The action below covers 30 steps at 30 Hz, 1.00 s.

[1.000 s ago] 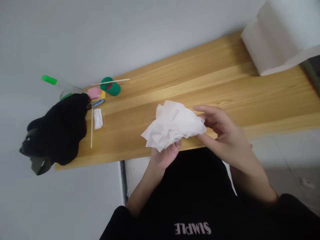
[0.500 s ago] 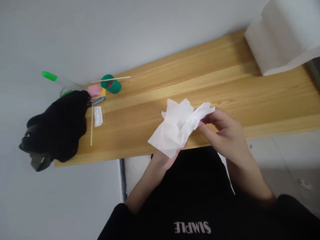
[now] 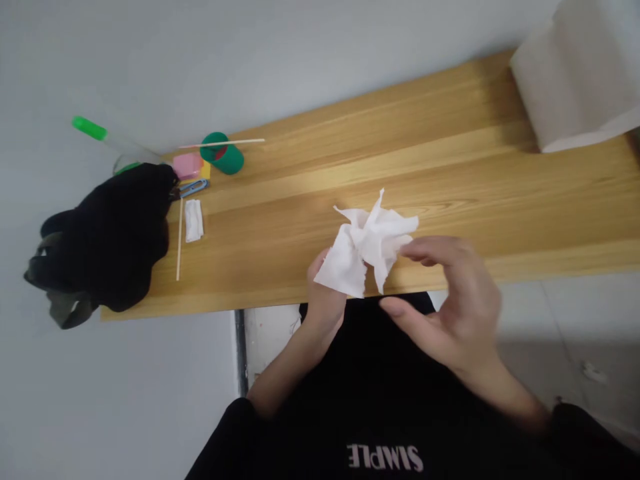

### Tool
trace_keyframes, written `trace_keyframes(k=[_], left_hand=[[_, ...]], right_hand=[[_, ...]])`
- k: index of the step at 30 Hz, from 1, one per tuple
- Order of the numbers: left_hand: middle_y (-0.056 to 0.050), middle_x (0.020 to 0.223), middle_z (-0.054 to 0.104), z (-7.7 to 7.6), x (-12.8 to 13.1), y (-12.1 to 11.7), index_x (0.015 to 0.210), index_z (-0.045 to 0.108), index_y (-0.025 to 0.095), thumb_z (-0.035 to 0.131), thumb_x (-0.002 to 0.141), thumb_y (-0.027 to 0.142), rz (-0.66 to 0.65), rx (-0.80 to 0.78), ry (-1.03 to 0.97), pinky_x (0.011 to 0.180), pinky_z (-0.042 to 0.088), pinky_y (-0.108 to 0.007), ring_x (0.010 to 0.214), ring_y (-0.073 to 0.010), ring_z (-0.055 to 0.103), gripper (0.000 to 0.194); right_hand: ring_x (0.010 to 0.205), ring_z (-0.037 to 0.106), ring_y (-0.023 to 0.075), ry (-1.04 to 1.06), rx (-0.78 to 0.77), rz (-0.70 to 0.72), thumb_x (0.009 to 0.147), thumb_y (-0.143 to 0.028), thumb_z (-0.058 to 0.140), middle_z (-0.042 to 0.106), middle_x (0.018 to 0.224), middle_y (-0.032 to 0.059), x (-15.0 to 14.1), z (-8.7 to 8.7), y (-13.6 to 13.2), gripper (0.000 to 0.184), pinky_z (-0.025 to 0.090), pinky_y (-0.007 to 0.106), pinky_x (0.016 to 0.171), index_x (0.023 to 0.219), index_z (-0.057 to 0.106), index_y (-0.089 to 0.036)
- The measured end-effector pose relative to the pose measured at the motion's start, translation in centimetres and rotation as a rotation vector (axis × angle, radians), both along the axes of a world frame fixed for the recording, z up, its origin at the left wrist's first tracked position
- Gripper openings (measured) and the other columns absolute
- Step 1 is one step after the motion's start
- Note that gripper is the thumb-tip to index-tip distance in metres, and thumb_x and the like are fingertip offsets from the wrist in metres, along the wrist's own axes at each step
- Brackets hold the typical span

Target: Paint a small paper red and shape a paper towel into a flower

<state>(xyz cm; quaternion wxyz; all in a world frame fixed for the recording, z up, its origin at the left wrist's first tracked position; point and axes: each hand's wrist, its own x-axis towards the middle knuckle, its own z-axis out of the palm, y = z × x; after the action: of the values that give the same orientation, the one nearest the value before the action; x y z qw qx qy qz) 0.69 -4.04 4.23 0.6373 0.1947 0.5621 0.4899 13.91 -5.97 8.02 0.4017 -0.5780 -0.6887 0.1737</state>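
A crumpled white tissue with several pointed, spread corners is held over the near edge of the wooden table. My left hand grips it from below; the tissue covers most of those fingers. To the right, my right hand is open, thumb and fingers apart in a wide curve. Its upper fingertips are beside the tissue's right edge; whether they touch it I cannot tell.
On the wooden table, a green cup, a pink block, blue-handled snips, thin sticks and a folded white tissue lie at left. A black cloth item covers the left end. A large white package stands back right.
My right hand has let go of the tissue's right corner and opened. The tissue has turned and bunched, its corners now sticking out in several directions. The view has shifted slightly.
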Motion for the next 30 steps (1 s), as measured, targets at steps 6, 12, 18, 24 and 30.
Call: trace_keyframes(k=[6,12,18,24,30], left_hand=[[0.003,0.065,0.064,-0.3,-0.1,-0.1,0.075,0.067,0.021,0.076,0.063,0.029,0.01,0.169,0.046,0.055,0.045,-0.022,0.055,-0.0093,0.056,0.017],[0.001,0.061,0.065,-0.9,-0.3,0.0,0.078,0.066,0.023,0.075,0.065,0.034,-0.054,0.059,-0.05,0.047,0.045,-0.027,0.052,-0.0139,0.058,0.02],[0.0,0.066,0.066,-0.9,-0.4,0.0,0.076,0.068,0.023,0.075,0.067,0.035,-0.093,0.085,-0.057,0.052,0.048,-0.027,0.056,-0.0128,0.059,0.016],[0.001,0.068,0.066,-0.3,-0.4,0.1,0.079,0.068,0.019,0.078,0.064,0.028,-0.152,0.231,0.011,0.06,0.049,-0.022,0.06,-0.0078,0.059,0.02],[0.003,0.062,0.064,-0.4,-0.4,-0.1,0.074,0.066,0.018,0.077,0.066,0.026,-0.148,0.263,0.061,0.059,0.049,-0.02,0.055,-0.0059,0.058,0.016]], right_hand=[[0.071,0.061,0.0188,-0.066,-0.082,-0.068,0.081,-0.032,0.06,0.066,0.078,0.0038,-0.8,0.0,-0.6,0.014,0.046,0.031,0.063,0.088,0.06,-0.02],[0.058,0.056,0.0118,0.24,-0.242,-0.086,0.083,-0.025,0.061,0.064,0.068,-0.0021,0.4,-0.2,-0.2,0.006,0.044,0.024,0.056,0.079,0.064,-0.021],[0.063,0.059,0.0126,0.316,-0.267,-0.127,0.082,-0.026,0.062,0.067,0.073,-0.0006,0.8,-0.9,0.0,0.006,0.047,0.024,0.059,0.082,0.066,-0.021],[0.06,0.059,0.0118,0.31,-0.23,-0.092,0.078,-0.017,0.061,0.068,0.072,-0.0022,0.9,-1.1,0.1,0.009,0.047,0.024,0.057,0.084,0.067,-0.022],[0.06,0.06,0.0106,0.312,-0.231,-0.063,0.074,-0.008,0.06,0.069,0.075,-0.0035,1.0,-0.9,0.1,0.02,0.048,0.022,0.056,0.084,0.066,-0.023]])
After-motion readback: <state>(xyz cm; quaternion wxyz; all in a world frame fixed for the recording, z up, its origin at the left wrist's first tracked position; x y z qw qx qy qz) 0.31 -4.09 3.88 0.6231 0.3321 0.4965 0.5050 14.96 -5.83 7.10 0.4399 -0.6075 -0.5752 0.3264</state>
